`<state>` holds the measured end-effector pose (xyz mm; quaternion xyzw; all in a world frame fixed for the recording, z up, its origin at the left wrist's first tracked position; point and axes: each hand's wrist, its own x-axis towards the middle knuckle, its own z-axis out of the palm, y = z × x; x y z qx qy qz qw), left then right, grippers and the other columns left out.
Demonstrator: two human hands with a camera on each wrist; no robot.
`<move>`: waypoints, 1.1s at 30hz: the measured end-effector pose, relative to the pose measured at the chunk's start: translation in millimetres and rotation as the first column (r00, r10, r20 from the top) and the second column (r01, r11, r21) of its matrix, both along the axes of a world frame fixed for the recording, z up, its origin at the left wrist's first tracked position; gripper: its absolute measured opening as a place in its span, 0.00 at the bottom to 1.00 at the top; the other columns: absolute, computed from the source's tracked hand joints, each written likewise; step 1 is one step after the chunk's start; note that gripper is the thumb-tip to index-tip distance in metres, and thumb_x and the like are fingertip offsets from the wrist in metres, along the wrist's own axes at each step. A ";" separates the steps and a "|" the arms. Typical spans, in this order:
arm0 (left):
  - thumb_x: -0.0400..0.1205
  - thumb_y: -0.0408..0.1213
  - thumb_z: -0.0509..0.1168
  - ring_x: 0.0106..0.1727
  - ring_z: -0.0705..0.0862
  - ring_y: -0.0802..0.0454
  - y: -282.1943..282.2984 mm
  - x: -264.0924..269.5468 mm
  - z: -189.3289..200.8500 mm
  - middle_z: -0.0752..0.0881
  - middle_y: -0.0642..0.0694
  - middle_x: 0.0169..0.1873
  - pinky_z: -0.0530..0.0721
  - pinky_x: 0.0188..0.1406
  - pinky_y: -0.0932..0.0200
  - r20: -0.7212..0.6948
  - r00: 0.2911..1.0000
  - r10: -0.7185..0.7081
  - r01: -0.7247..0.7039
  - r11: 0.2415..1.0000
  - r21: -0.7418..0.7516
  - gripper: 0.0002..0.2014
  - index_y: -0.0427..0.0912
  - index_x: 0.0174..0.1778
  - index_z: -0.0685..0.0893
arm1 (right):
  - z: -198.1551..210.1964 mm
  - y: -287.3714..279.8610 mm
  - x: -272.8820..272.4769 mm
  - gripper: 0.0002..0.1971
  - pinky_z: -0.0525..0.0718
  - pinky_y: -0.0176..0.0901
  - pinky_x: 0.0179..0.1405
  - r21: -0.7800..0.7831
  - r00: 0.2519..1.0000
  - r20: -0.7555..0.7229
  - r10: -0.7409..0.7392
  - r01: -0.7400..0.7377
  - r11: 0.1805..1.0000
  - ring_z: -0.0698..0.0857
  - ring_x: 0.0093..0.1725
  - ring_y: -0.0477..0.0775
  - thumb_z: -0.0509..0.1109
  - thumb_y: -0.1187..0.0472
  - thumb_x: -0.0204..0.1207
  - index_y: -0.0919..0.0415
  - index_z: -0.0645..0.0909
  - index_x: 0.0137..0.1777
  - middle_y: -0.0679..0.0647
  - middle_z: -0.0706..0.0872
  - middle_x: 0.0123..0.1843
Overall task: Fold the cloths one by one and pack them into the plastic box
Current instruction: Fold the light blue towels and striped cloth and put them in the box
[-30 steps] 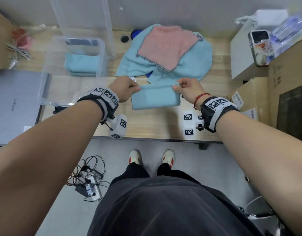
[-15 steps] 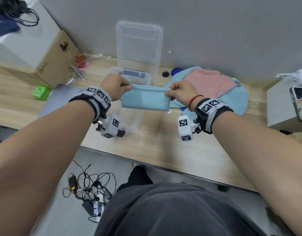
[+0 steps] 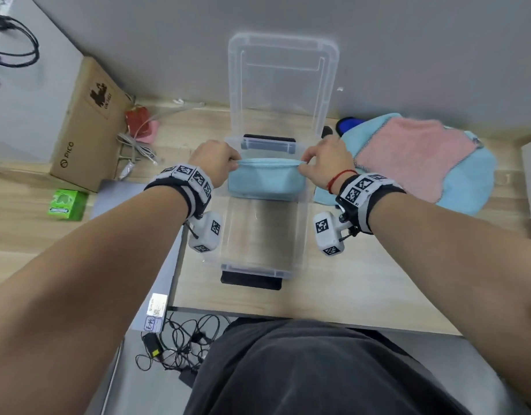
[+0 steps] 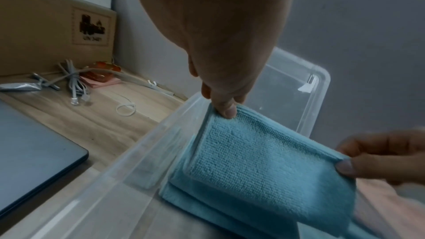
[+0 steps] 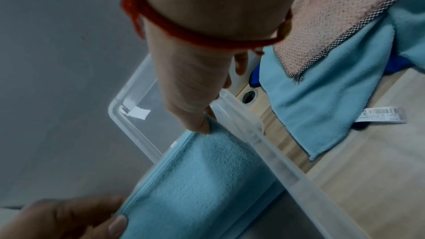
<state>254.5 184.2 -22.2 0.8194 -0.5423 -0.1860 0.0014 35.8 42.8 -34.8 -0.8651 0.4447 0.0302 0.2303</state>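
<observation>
A folded light-blue cloth [image 3: 267,181] hangs inside the far end of the clear plastic box [image 3: 259,269]. My left hand [image 3: 214,163] pinches its top left corner and my right hand [image 3: 325,163] pinches its top right corner. In the left wrist view the folded light-blue cloth [image 4: 264,161] hangs over another folded blue cloth [image 4: 207,204] lying on the box floor. The right wrist view shows the held cloth [image 5: 207,179] just inside the box's right wall [image 5: 264,144]. A pink cloth [image 3: 414,157] lies on a larger blue cloth [image 3: 468,187] to the right of the box.
The box lid [image 3: 282,82] leans upright against the wall behind the box. A cardboard box [image 3: 87,127], cables [image 3: 135,145] and a green packet [image 3: 66,203] sit at the left. A grey laptop [image 3: 156,235] lies left of the box.
Both hands have lifted the folded blue cloth off the table, carried it left and forward, and lowered it into the far end of the plastic box.
</observation>
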 end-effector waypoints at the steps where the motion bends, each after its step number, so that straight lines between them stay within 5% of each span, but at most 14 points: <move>1: 0.85 0.42 0.63 0.50 0.83 0.42 -3.3 3.2 -8.4 0.89 0.44 0.47 0.79 0.53 0.50 0.024 0.999 -0.049 0.048 0.999 0.017 0.10 0.49 0.57 0.89 | -5.4 1.8 3.0 0.08 0.73 0.52 0.58 -0.045 0.999 -0.051 -0.006 0.004 0.999 0.72 0.64 0.58 0.70 0.46 0.70 0.45 0.86 0.45 0.52 0.74 0.57; 7: 0.87 0.48 0.58 0.56 0.80 0.46 -17.2 15.9 -34.4 0.88 0.48 0.51 0.66 0.55 0.49 0.182 0.959 -0.217 0.203 0.975 0.089 0.12 0.57 0.60 0.85 | -27.8 7.4 14.4 0.09 0.69 0.58 0.60 -0.108 0.982 -0.181 -0.056 0.037 0.994 0.64 0.70 0.59 0.70 0.47 0.70 0.43 0.87 0.47 0.51 0.68 0.70; 12: 0.87 0.44 0.57 0.51 0.80 0.44 -27.6 21.4 -42.9 0.88 0.49 0.43 0.65 0.50 0.49 0.218 0.952 -0.215 0.209 0.977 0.053 0.11 0.52 0.42 0.83 | -34.9 2.0 21.4 0.11 0.72 0.56 0.58 -0.078 0.978 -0.197 -0.066 0.051 0.996 0.68 0.68 0.61 0.68 0.49 0.73 0.46 0.87 0.52 0.53 0.70 0.70; 17: 0.84 0.40 0.63 0.55 0.81 0.41 -27.9 24.5 -48.4 0.87 0.46 0.51 0.72 0.53 0.48 0.128 0.985 -0.115 0.122 0.991 -0.046 0.08 0.49 0.54 0.87 | -37.5 0.6 26.0 0.11 0.75 0.54 0.54 -0.149 0.982 -0.186 -0.037 0.009 0.989 0.75 0.62 0.61 0.68 0.50 0.74 0.53 0.87 0.51 0.55 0.73 0.66; 22: 0.78 0.30 0.68 0.47 0.75 0.43 -20.6 27.4 -47.0 0.73 0.41 0.55 0.74 0.38 0.50 -0.017 0.998 0.055 -0.057 0.976 -0.212 0.13 0.42 0.55 0.74 | -29.4 1.9 31.3 0.15 0.76 0.55 0.50 -0.331 0.983 -0.181 0.009 -0.069 0.941 0.75 0.56 0.62 0.73 0.50 0.70 0.61 0.81 0.49 0.57 0.75 0.57; 25: 0.79 0.27 0.65 0.41 0.74 0.44 -21.5 28.6 -48.0 0.71 0.40 0.60 0.73 0.35 0.49 -0.058 0.985 0.161 -0.170 0.960 -0.221 0.17 0.41 0.62 0.71 | -19.1 4.6 41.7 0.11 0.76 0.54 0.47 -0.445 0.983 -0.072 0.166 -0.181 0.877 0.75 0.53 0.62 0.71 0.55 0.69 0.59 0.79 0.47 0.57 0.76 0.56; 27: 0.81 0.28 0.62 0.39 0.76 0.39 -22.3 29.4 -49.8 0.71 0.38 0.63 0.74 0.37 0.48 -0.095 0.975 0.201 -0.216 0.959 -0.184 0.18 0.40 0.66 0.70 | -18.5 11.6 53.2 0.11 0.80 0.54 0.46 -0.269 0.940 -0.056 0.338 -0.340 0.901 0.78 0.53 0.62 0.70 0.56 0.73 0.58 0.79 0.53 0.58 0.76 0.58; 30: 0.82 0.28 0.59 0.46 0.80 0.34 -23.0 30.4 -54.8 0.74 0.38 0.63 0.77 0.46 0.44 -0.141 0.967 0.213 -0.233 0.962 -0.142 0.16 0.40 0.66 0.72 | -30.1 28.8 64.1 0.19 0.79 0.53 0.48 0.035 0.844 -0.272 0.462 -0.471 0.882 0.78 0.58 0.62 0.67 0.57 0.76 0.51 0.73 0.67 0.56 0.72 0.63; 33: 0.81 0.26 0.58 0.50 0.80 0.31 -24.3 30.0 -56.2 0.75 0.37 0.61 0.78 0.50 0.43 -0.161 0.960 0.228 -0.250 0.959 -0.132 0.17 0.41 0.65 0.73 | -47.4 41.0 66.9 0.24 0.81 0.54 0.45 0.045 0.807 -0.385 0.448 -0.468 0.882 0.77 0.56 0.63 0.70 0.63 0.74 0.50 0.69 0.68 0.56 0.71 0.63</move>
